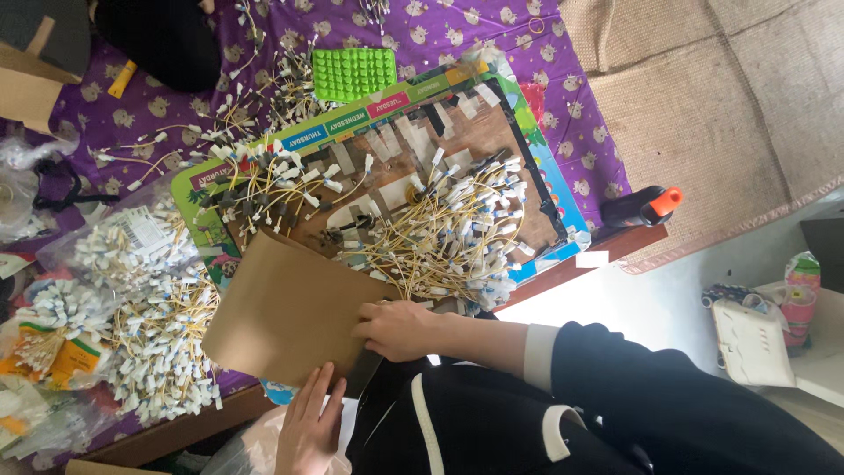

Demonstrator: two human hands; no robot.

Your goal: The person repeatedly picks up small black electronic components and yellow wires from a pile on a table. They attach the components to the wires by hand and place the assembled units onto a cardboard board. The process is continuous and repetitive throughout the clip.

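Note:
My right hand (400, 330) grips the near edge of a flat brown paper sheet (281, 312) that lies tilted over the table's front edge. My left hand (308, 429) is lower down, fingers extended and touching the sheet's bottom corner, holding nothing. Just beyond the sheet, a heap of short yellow wires with white tags (444, 233) lies on a brown board (457, 141) set on a colourful printed mat (549, 180). My black sleeve with a white cuff (538, 352) crosses in from the right.
More tagged wires lie loose (163, 352) and in clear bags (132, 233) at the left. A green moulded tray (353, 72) sits on the purple cloth (527, 53). A black glue gun with an orange tip (646, 207) rests at the table's right end. On the floor stands a white box (752, 343).

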